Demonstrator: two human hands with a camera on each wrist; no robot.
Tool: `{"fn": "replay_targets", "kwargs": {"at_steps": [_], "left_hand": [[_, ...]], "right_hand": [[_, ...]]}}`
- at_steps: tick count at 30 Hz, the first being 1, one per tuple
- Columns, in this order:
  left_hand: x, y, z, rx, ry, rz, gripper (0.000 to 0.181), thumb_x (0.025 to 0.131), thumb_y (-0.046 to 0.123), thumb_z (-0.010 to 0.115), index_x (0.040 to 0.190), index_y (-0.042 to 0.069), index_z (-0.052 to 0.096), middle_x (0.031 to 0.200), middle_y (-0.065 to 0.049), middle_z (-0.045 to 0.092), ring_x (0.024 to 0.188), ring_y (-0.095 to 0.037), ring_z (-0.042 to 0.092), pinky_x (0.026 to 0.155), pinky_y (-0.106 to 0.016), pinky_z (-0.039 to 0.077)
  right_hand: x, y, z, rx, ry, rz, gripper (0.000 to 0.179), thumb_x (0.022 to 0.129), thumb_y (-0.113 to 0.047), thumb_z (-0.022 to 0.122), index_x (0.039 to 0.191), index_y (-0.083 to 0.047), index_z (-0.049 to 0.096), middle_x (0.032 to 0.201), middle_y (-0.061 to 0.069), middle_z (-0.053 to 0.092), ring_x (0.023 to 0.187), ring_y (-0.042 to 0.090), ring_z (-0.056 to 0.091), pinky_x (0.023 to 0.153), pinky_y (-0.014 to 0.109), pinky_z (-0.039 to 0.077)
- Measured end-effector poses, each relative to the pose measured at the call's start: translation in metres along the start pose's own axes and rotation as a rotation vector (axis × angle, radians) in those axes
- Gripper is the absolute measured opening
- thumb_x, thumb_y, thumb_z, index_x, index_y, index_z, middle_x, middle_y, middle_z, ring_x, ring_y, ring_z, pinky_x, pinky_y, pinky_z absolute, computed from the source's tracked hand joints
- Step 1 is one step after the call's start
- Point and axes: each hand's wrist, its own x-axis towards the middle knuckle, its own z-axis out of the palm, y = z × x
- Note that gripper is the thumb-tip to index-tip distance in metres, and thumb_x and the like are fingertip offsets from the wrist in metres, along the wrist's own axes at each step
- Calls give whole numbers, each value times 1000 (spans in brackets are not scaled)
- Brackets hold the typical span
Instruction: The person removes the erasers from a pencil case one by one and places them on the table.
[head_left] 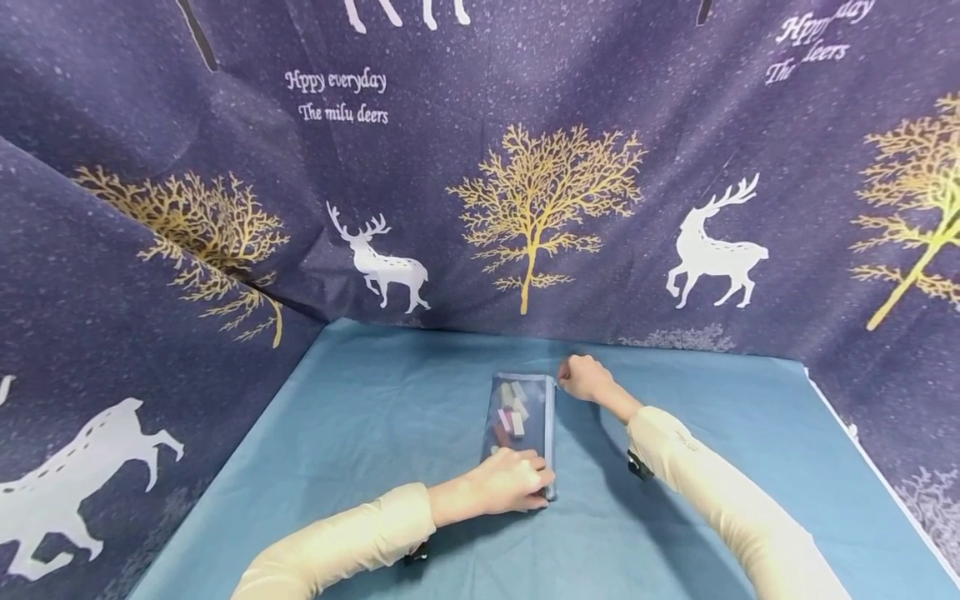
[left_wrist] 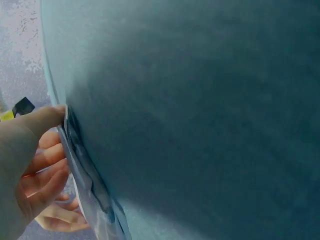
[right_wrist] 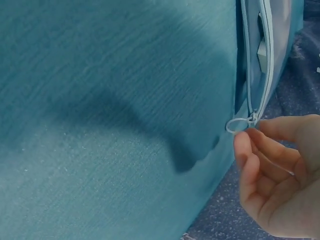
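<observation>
A see-through zip pouch (head_left: pixel 550 417) lies lengthwise on the blue cloth, its zipper along the right side. Through its clear face show several small blocks (head_left: pixel 517 423), whitish, pink and reddish-brown. My left hand (head_left: pixel 502 482) grips the pouch's near end, thumb on one side of the edge and fingers on the other in the left wrist view. At the far end, my right hand (head_left: pixel 587 379) pinches at the zipper pull, a pale ring (right_wrist: pixel 228 125) beside the slider (right_wrist: pixel 253 119). The two zipper sides stand apart in the right wrist view, with a whitish block (right_wrist: pixel 262 56) between them.
Blue cloth (head_left: pixel 360 417) covers the table. Behind it and to the left hangs a dark purple curtain (head_left: pixel 600 100) with white deer and golden trees. The table's right edge (head_left: pixel 877 467) runs diagonally past the right sleeve.
</observation>
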Motion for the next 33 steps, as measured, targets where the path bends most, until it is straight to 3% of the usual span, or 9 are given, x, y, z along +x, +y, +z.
{"fn": "replay_targets", "kwargs": {"at_steps": [5,11,15,22,28,33], "left_hand": [[0,-2,-2,-5,2,4,23,79,47,64,84,25,61,74,13,56,69,-2,54,47,-14,42],[-1,-4,0,-22,62,-10,25,79,49,62,79,25,60,70,13,54,65,-2,53,44,-15,41],[0,-4,4,-63,122,-18,24,81,46,61,73,24,58,66,12,51,60,-2,50,42,-13,36],[4,-8,4,-65,119,-32,12,87,27,54,77,23,61,70,11,53,64,-3,52,48,-14,41],[9,-11,6,-79,150,-50,10,86,22,54,83,22,64,82,8,57,73,-6,52,59,-17,44],[12,-13,8,-133,122,-78,10,86,23,55,86,22,65,90,7,59,82,-8,54,65,-20,45]], "right_hand": [[-7,-1,1,27,24,-13,17,88,-18,56,95,-10,68,79,6,66,48,11,43,42,22,31],[-15,-5,2,115,29,-10,17,88,-16,56,97,-6,67,87,7,68,58,11,55,49,24,43],[-19,-8,4,175,46,-12,14,87,-14,55,93,-5,65,82,7,66,57,13,55,48,24,43],[-23,-7,9,243,146,-19,8,86,-12,54,87,-7,60,77,8,65,54,13,54,44,23,40],[-31,-7,9,355,128,8,17,89,-13,51,96,-1,60,85,18,67,66,23,65,49,25,47],[-39,-10,8,416,143,42,20,87,-12,51,98,2,60,86,19,67,69,29,65,50,25,47]]}}
